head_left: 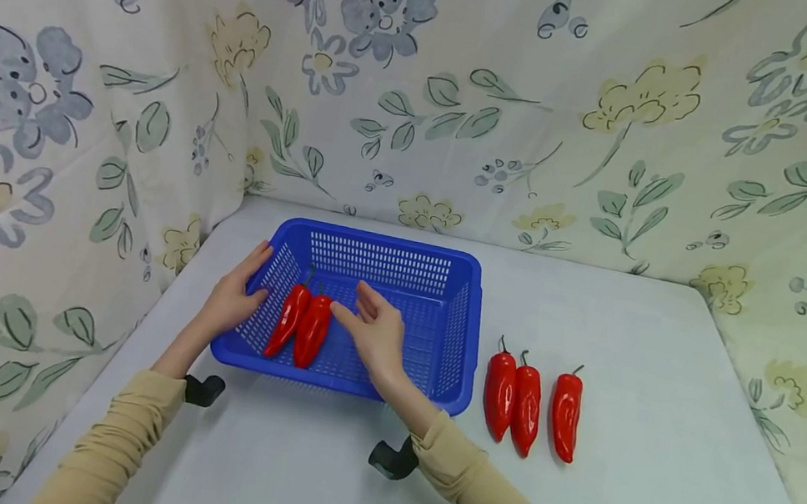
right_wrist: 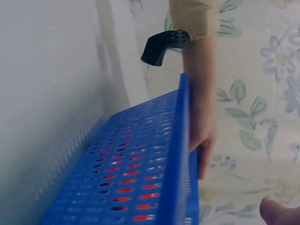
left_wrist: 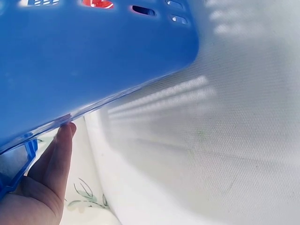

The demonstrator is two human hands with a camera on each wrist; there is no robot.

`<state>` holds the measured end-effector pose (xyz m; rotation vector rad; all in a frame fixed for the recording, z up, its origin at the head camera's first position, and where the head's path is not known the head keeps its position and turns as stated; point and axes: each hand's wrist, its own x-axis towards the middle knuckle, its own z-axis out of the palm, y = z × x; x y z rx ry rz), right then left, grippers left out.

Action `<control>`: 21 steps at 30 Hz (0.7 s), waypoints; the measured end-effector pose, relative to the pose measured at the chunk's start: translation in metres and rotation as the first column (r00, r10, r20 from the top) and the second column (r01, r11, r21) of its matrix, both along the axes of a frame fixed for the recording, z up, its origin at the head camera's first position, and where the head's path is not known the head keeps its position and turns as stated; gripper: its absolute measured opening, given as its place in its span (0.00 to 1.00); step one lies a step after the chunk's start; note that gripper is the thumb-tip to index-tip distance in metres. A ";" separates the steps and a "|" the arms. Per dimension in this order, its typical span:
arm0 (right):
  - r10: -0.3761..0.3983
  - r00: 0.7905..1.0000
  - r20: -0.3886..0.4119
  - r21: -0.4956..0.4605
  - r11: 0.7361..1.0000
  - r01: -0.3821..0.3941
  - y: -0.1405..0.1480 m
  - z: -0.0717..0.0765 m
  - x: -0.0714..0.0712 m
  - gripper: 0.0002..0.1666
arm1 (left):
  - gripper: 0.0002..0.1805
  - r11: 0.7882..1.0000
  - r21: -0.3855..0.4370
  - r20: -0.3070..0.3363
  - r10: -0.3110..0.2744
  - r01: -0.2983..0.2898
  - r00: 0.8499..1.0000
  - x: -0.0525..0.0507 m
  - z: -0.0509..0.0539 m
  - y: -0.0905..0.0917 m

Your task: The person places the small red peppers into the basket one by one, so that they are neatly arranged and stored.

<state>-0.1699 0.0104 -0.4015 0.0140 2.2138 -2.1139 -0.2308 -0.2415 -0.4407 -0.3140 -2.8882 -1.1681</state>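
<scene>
A blue plastic basket (head_left: 357, 384) with slotted walls stands on the white table. My left hand (head_left: 231, 298) holds its left rim, with the thumb on the inner side and the fingers along the outside. In the left wrist view, fingertips (left_wrist: 69, 127) touch the basket's edge. Two glossy red peppers (head_left: 312, 332) with green stems lie side by side in the left part of the basket. Over the basket, just right of these peppers, my right hand (head_left: 379, 337) has its thumb and fingers apart and nothing between them.
Right of the basket, three more red peppers (head_left: 526, 410) lie on the white table (head_left: 655, 417), two close together and one slightly apart. Floral cloth (head_left: 462, 142) hangs behind and at both sides. Each wrist carries a black camera mount (head_left: 393, 459).
</scene>
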 end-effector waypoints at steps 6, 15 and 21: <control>0.024 0.999 -0.040 -0.007 1.000 -0.024 0.011 0.015 0.009 0.37 | 0.39 1.000 0.004 -0.004 -0.002 0.002 1.000 -0.001 -0.002 0.000; 0.005 0.995 -0.104 -0.051 0.999 -0.010 0.030 0.031 0.020 0.38 | 0.40 1.000 0.011 -0.008 0.000 0.000 1.000 0.000 0.000 -0.001; -0.018 0.991 -0.133 -0.064 0.998 0.009 0.042 0.036 0.027 0.37 | 0.40 1.000 0.020 -0.010 -0.007 0.008 1.000 0.001 0.001 -0.001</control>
